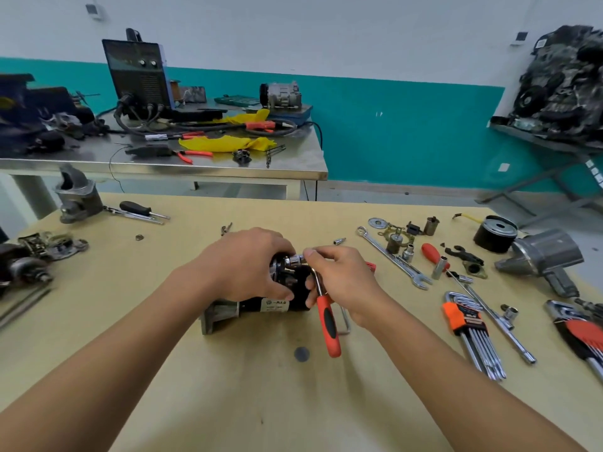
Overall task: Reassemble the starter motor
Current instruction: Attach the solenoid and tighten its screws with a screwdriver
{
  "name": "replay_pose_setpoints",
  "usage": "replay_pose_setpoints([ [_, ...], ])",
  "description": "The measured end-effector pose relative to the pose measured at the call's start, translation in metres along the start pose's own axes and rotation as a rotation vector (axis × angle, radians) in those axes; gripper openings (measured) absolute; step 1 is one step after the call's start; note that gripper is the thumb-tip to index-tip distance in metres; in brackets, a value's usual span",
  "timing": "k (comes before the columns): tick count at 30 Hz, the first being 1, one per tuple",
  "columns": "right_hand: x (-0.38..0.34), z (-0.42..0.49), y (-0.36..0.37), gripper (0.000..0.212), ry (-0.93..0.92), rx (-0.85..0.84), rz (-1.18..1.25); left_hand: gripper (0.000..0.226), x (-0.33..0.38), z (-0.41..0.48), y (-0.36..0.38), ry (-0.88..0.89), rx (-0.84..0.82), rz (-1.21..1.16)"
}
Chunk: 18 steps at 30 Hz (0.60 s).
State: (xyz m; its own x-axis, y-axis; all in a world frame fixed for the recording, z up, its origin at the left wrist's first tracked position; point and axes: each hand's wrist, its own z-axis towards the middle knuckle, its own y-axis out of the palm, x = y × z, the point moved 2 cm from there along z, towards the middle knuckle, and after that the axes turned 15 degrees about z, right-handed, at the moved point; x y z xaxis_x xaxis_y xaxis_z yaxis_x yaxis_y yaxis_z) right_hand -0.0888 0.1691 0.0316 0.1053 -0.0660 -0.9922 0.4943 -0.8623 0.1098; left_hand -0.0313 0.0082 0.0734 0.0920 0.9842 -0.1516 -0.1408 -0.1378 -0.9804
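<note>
A black starter motor [274,305] lies on its side in the middle of the wooden table [293,402], its grey mounting flange toward the left. My left hand [248,262] grips the motor's upper end from above, thumb against the black body. My right hand [342,275] pinches the chrome socket head of a ratchet wrench [328,321] at the motor's top end. The wrench's orange and black handle hangs down toward me past the motor. The fastener under the socket is hidden.
To the right lie a combination spanner [394,259], a red screwdriver [434,254], loose sockets, hex key sets [470,327], a T-handle wrench and a grey housing [545,256]. A metal housing [78,197] and screwdrivers sit far left. A steel bench with a welder stands behind.
</note>
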Motion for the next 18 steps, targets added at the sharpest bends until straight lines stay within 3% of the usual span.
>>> replay_pose_setpoints([
  [13,-0.010,0.010,-0.003,0.049,0.002,0.001,-0.326,0.050,0.006,-0.001,0.009,-0.018,0.131,0.099],
  [18,-0.020,0.007,0.002,0.033,0.189,-0.026,-0.142,0.041,0.006,-0.002,0.010,0.016,0.165,0.111],
])
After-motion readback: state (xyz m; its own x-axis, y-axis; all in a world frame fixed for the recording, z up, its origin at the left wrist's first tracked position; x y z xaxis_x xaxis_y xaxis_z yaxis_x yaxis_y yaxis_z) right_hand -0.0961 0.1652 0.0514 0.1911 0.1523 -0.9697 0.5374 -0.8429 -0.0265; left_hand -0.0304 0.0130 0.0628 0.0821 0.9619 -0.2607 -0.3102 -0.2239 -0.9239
